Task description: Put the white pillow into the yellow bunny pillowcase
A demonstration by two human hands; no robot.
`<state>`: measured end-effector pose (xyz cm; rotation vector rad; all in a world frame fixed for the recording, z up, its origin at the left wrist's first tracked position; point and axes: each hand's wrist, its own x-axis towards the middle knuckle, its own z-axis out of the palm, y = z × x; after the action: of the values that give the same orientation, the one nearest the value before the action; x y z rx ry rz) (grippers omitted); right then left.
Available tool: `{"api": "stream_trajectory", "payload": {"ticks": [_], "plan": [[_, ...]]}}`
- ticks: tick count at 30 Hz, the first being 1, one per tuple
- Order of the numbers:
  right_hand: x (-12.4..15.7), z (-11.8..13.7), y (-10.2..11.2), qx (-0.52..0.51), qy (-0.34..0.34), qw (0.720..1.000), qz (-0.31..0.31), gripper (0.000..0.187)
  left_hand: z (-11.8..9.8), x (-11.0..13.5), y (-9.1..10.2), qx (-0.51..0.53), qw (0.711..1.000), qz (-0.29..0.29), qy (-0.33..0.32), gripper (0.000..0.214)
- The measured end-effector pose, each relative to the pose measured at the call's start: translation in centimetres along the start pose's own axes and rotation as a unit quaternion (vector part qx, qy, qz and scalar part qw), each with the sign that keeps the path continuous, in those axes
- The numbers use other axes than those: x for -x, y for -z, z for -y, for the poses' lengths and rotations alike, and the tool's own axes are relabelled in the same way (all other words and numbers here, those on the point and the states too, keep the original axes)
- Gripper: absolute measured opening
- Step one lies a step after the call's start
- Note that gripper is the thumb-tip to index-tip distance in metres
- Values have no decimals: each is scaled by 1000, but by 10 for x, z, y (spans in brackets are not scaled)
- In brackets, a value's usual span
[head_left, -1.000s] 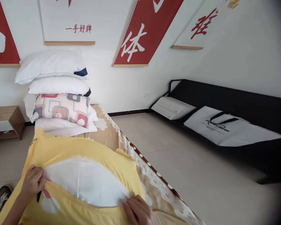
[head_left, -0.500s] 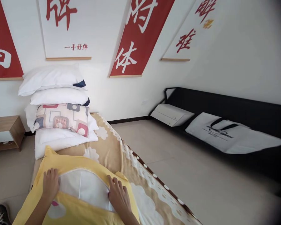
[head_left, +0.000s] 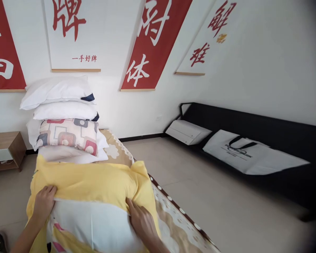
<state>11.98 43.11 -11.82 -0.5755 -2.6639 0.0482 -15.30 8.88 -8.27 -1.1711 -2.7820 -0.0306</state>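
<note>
A yellow pillowcase point(head_left: 89, 179) lies over the near part of the bed, its opening facing me. A white pillow point(head_left: 97, 223) shows in the opening, its far end under the yellow cloth. My left hand point(head_left: 44, 203) is closed on the left side of the opening's edge. Gripping the same edge farther right is my right hand point(head_left: 142, 218), fingers curled into the cloth. Part of the pillowcase with pink and black printing hangs in folds at the lower left.
Beyond the pillowcase rises a stack of white pillows point(head_left: 56, 92) with a patterned pillow point(head_left: 68, 136). The bed's brown sheet point(head_left: 171, 225) runs along the right. A nightstand point(head_left: 9, 140) is at left. A black sofa point(head_left: 265, 124) holds a white box point(head_left: 188, 131) and a white bag point(head_left: 244, 158).
The far edge of the pillowcase has risen and puffed up. More of the white pillow shows, and the opening's near side has dropped lower. Both hands keep hold of the edge.
</note>
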Motion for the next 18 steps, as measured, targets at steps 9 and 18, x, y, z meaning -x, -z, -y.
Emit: {"api": "stream_trajectory", "payload": {"ticks": [9, 18], "plan": [[-7, 27, 7, 4, 34, 998, -51, 43, 13, 18, -3, 51, 983, -179, -8, 33], [34, 17, -22, -1, 10, 998, -55, 48, -14, 27, -14, 70, 996, -33, 44, 39]]}}
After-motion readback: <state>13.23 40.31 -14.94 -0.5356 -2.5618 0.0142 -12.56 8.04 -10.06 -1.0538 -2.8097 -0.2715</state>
